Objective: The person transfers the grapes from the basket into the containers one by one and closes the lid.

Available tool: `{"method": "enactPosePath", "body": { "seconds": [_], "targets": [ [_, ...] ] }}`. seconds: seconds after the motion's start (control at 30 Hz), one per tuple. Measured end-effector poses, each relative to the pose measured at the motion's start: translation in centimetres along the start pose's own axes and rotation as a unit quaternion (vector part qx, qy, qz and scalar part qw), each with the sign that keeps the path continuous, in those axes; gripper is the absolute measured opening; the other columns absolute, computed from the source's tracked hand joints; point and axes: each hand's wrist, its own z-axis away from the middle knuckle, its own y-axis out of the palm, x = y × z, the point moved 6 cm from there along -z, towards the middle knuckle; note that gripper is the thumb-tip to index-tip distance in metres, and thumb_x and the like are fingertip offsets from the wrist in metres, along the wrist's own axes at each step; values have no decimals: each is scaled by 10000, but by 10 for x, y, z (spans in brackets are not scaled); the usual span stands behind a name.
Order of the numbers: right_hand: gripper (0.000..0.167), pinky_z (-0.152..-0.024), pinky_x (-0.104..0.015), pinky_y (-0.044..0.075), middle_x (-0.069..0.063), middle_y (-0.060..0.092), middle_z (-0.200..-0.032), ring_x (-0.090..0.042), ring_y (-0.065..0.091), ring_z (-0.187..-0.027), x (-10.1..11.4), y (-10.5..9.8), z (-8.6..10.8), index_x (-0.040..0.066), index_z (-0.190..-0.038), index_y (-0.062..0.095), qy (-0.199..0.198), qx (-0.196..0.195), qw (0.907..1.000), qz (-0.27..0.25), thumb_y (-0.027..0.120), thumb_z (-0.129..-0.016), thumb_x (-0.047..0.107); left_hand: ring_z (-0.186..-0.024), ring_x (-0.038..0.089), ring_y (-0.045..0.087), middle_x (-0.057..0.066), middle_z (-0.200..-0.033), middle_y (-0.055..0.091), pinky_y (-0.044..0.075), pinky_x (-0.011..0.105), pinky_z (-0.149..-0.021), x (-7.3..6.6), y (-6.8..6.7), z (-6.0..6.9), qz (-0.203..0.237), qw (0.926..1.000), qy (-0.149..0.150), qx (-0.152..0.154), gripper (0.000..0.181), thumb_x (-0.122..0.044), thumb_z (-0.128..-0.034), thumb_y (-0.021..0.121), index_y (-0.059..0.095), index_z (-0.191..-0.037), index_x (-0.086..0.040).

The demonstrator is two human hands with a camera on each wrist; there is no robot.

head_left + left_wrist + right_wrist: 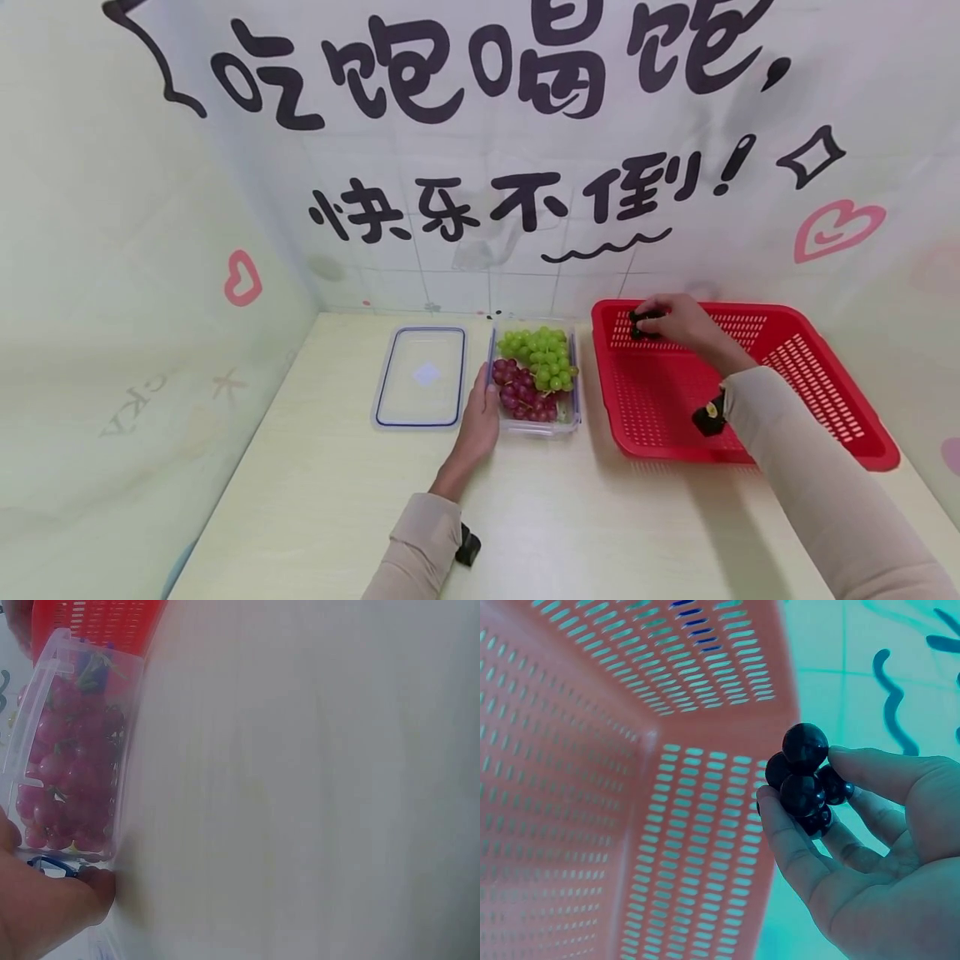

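Note:
A clear container [538, 428] holds green grapes [546, 354] and red-purple grapes [521, 392]; in the left wrist view the red grapes [67, 765] show through its wall. My left hand [478, 421] rests along its left side, fingers mostly straight against the wall. Over the back left part of the red basket [660, 392], my right hand [678, 321] pinches a small cluster of dark, round grapes [643, 324]. The right wrist view shows these dark grapes [804, 791] between the thumb and fingers of my right hand [885, 862], beside the basket's rim.
A clear lid [420, 377] with a blue seal lies flat left of the container. The basket stands to the container's right, close to the back wall [450, 287], which carries printed writing. Pale table surface [540, 517] extends in front of the container.

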Motion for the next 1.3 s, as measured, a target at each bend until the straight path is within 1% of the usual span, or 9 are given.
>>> {"method": "enactPosePath", "body": {
  "seconds": [0.13, 0.4, 0.5, 0.6, 0.7, 0.77, 0.87, 1.1, 1.3],
  "targets": [
    [350, -894, -388, 527, -230, 503, -1300, -336, 463, -1122, 14, 0, 2, 13, -1314, 570, -135, -13, 9999, 15, 600, -987, 134, -1495, 378, 195, 208, -1632, 169, 177, 524, -1220, -2, -1, 0, 57, 10000, 10, -33, 537, -206, -1103, 241, 84, -1595, -57],
    [325, -886, -341, 503, -225, 520, -1315, -326, 454, -1141, 42, 10, -1, 18, -1293, 602, -380, -20, 9993, 61, 593, -980, 103, -1500, 375, 184, 201, -1637, 155, 165, 519, -1223, -3, -1, -1, 56, 10000, -59, -19, 539, -206, -1102, 239, 82, -1593, -48],
    [311, -856, -307, 496, -220, 545, -1296, -298, 480, -1099, 53, 15, -3, 11, -1274, 620, -520, -19, 9986, 59, 592, -974, 87, -1505, 356, 179, 184, -1643, 149, 167, 502, -1227, -3, -1, -2, 41, 10000, -90, 0, 542, -212, -1102, 239, 77, -1595, -58],
    [296, -834, -307, 514, -222, 566, -1272, -269, 537, -1023, 65, 22, -5, -6, -1255, 626, -734, 8, 9973, 3, 591, -973, 75, -1505, 353, 182, 178, -1644, 148, 169, 499, -1227, -3, -2, -3, 38, 9999, -94, -6, 541, -212, -1102, 238, 74, -1596, -62],
    [283, -867, -375, 551, -226, 582, -1251, -259, 590, -975, 75, 31, -6, -17, -1243, 628, -936, 75, 9955, -117, 587, -973, 58, -1503, 362, 184, 181, -1645, 144, 164, 508, -1227, -2, -2, -2, 74, 9999, -90, -14, 540, -217, -1103, 234, 76, -1595, -59],
    [284, -904, -418, 557, -233, 582, -1253, -257, 605, -988, 79, 38, -6, -23, -1244, 624, -1024, 156, 9944, -195, 587, -973, 50, -1501, 363, 190, 180, -1644, 148, 162, 508, -1227, -2, -1, 0, 97, 9999, -132, -11, 542, -227, -1103, 236, 79, -1597, -68],
    [288, -941, -446, 553, -238, 570, -1271, -277, 601, -1020, 81, 48, -7, -24, -1253, 618, -1048, 287, 9937, -292, 585, -974, 36, -1493, 380, 205, 198, -1636, 161, 169, 519, -1222, -1, 0, 3, 114, 9998, -154, 5, 538, -222, -1104, 235, 84, -1596, -65],
    [296, -870, -327, 539, -238, 575, -1283, -290, 572, -1067, 88, 65, -9, -30, -1249, 625, -1226, 365, 9912, -328, 598, -958, 22, -1491, 392, 199, 214, -1629, 172, 167, 532, -1218, 2, 1, 3, 141, 9999, -61, -28, 535, -216, -1105, 247, 95, -1594, -59],
    [325, -916, -375, 525, -227, 564, -1304, -298, 562, -1095, 98, 77, -12, -15, -1267, 616, -1317, 484, 9895, -355, 623, -943, 15, -1486, 395, 212, 227, -1623, 181, 177, 531, -1216, -2, -1, 1, 135, 9999, -5, -86, 533, -193, -1103, 247, 93, -1592, -46]
  ]
}}
